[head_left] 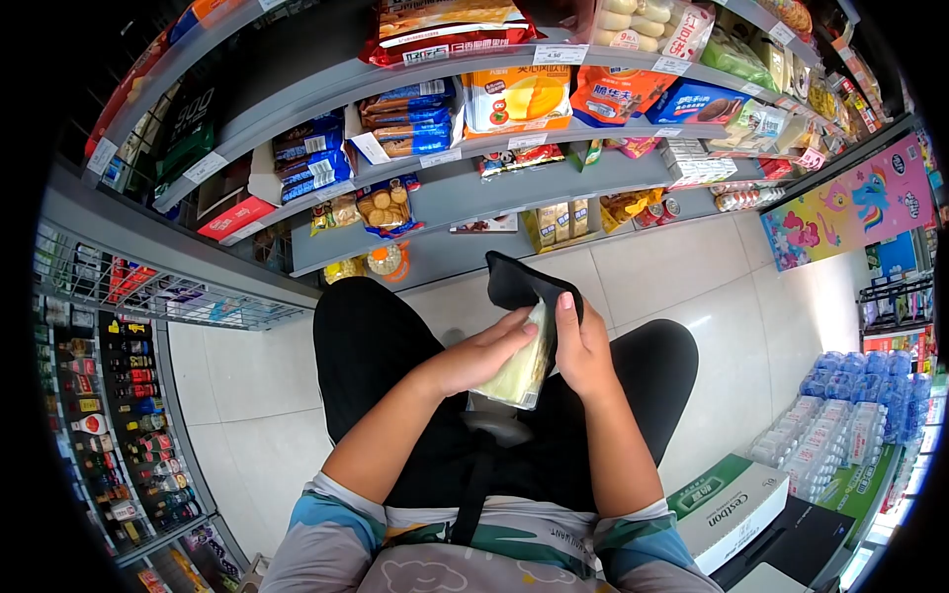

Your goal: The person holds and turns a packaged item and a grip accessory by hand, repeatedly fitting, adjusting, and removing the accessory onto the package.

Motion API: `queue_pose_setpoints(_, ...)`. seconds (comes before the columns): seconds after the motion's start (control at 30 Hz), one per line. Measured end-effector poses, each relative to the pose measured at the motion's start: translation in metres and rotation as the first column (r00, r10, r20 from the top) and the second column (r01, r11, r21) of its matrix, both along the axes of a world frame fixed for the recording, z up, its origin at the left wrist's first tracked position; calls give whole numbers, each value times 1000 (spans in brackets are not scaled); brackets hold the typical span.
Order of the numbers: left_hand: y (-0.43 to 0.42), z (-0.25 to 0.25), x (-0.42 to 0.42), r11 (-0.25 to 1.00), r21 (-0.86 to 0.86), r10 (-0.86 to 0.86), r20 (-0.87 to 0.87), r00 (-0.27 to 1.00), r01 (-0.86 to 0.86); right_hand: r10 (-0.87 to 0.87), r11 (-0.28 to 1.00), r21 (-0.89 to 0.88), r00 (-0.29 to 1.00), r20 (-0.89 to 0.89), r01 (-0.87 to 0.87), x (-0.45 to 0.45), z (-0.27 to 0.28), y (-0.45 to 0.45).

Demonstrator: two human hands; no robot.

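Over my lap, my left hand is closed around the near-left side of a pale yellow-green packet with a clear, shiny wrapper. My right hand grips a black cloth-like piece from the right, its thumb on top. The black piece spreads above the packet and runs down along its right side, touching it. The fingers of both hands are partly hidden beneath these things. Part of a grey round seat shows below the packet.
Grey shelves with snack packs stand ahead. A wire rack and bottle shelves are at left. On the right are a Cestbon box, shrink-wrapped water bottles and a colourful cartoon panel. Tiled floor surrounds my knees.
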State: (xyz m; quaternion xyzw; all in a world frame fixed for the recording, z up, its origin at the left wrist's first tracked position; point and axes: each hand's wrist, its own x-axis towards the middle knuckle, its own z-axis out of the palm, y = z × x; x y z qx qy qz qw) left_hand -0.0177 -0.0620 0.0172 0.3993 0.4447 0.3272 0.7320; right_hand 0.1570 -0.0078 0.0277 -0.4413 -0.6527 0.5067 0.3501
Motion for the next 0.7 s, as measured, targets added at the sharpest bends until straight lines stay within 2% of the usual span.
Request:
queue_pose_setpoints(0.13,0,14,-2,998,-27,-61,-10,998,61,68,995,-75,996,52,-64,1,1,-3)
queue_pose_setpoints(0.2,-1,1,0,1000,-9,-29,-15,999,29,91,990,-110,993,70,-83,1,3,-3)
queue_pose_setpoints(0.27,-2,-6,0,1000,10,4,-20,1000,-4,162,986,-22,986,-40,-163,-1,5,-2)
queue_pose_setpoints(0.3,-1,0,0,999,7,37,58,998,-37,164,986,-22,986,-40,-165,-2,4,0)
queue_pose_setpoints(0.33,0,3,1,998,1,70,135,988,-70,204,977,66,978,-35,-202,-4,1,2)
queue_pose_setpoints(0.37,1,3,1,997,0,75,134,988,-76,246,959,151,969,-27,-239,-6,0,3)
queue_pose_setpoints(0.47,3,0,0,983,62,171,61,983,-175,336,931,135,941,37,-338,-7,1,0)
queue_pose_setpoints(0.57,5,-7,-1,922,-69,388,146,910,-382,431,892,117,899,77,-437,-9,2,-5)
queue_pose_setpoints(0.6,6,-11,-3,917,-67,398,147,905,-393,441,886,119,894,78,-448,-10,4,-7)
queue_pose_setpoints(0.7,12,-25,-8,814,-71,580,161,799,-577,525,846,68,849,60,-529,-13,13,-11)
